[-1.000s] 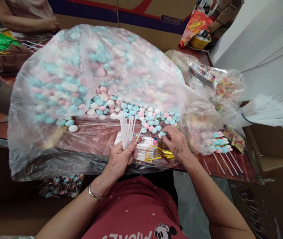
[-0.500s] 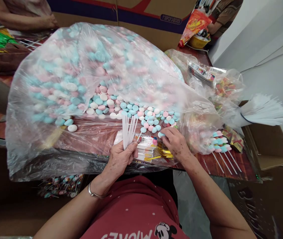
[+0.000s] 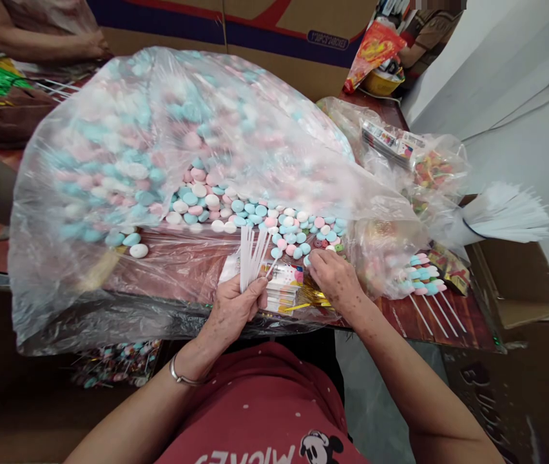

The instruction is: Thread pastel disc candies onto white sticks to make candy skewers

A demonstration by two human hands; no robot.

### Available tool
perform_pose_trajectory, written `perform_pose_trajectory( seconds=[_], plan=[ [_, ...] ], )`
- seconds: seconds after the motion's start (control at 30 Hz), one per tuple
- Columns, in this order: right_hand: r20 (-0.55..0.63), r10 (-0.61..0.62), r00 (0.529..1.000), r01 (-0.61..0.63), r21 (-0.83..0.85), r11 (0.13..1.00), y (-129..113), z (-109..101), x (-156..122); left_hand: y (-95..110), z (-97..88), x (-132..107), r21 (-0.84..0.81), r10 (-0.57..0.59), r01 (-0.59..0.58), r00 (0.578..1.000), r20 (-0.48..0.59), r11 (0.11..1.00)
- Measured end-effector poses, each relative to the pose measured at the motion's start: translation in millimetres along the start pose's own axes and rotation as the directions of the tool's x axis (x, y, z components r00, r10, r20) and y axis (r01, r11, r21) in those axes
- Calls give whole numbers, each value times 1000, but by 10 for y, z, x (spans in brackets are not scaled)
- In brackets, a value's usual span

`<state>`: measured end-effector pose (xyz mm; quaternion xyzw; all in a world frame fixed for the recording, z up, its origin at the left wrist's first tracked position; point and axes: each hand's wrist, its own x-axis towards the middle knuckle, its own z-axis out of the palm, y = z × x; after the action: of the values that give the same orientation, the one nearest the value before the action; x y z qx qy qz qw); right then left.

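My left hand (image 3: 238,303) is closed round a bunch of thin white sticks (image 3: 251,258). One stick leans out to the right, toward my other hand. My right hand (image 3: 336,278) has its fingers pinched on a pale blue candy (image 3: 307,260), mostly hidden by the fingertips. Just beyond lie loose pink, blue and white candies (image 3: 290,238), spilling from a big clear plastic bag (image 3: 124,135). Between my hands sit a stack of printed cards (image 3: 283,287) and some gold twist ties (image 3: 314,298).
Candy skewers (image 3: 426,283) on white sticks lie at the right. Behind them a bundle of white sticks (image 3: 509,216) stands by an open carton (image 3: 520,277). A box of small wrapped items (image 3: 120,364) is below the table edge. Another person's arm (image 3: 47,42) rests at the far left.
My right hand has drawn slightly left, toward the sticks, with the blue candy at its fingertips. My left hand has hardly moved. The whole view has shifted a little.
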<state>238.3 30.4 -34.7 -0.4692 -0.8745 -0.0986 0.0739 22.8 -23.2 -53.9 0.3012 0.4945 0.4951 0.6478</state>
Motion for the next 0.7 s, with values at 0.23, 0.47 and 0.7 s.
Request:
perform_pose_trajectory(
  seconds=[0.23,0.47,0.7],
  plan=[
    [7,32,999,-32,123,992,-22,50,30,-10,3,-1,65,-6,4,1000,28,998],
    [239,536,810,-374,914,156,130,-43,198,-2,4,-2,265,48,-85,988,145,961],
    [468,376,799,-284,846,-450,101,-201,336,120,56,-13,387,99,-160,980,173,908]
  ],
)
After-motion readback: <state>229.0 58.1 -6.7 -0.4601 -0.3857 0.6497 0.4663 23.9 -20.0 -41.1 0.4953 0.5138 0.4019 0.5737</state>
